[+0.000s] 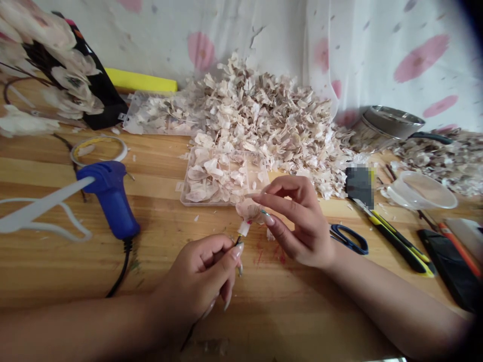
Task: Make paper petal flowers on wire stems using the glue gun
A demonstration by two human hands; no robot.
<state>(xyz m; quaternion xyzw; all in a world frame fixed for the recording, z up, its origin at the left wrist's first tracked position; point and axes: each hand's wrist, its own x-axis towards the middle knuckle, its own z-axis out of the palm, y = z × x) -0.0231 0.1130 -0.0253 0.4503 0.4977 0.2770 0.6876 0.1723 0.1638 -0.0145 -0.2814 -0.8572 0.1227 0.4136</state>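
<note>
Pinched between thumb and fingers of my left hand [211,274] is a thin dark stem [191,332], its lower end trailing toward the table's near edge. At the stem's top sits a small whitish piece [244,228] with a pale petal [247,208] against it. My right hand [298,223] is closed on that petal at its upper right edge, thumb and fingertips together. Just behind the hands lies a clear compartment box [183,198] holding loose pale petals [211,173].
A big heap of dried petals [264,110] fills the back. To the left are a blue glue gun [113,201] and a tape roll [123,153]. At right lie scissors [350,239], a yellow-black utility knife [400,246], a plastic bowl [422,191] and a metal pot [385,130].
</note>
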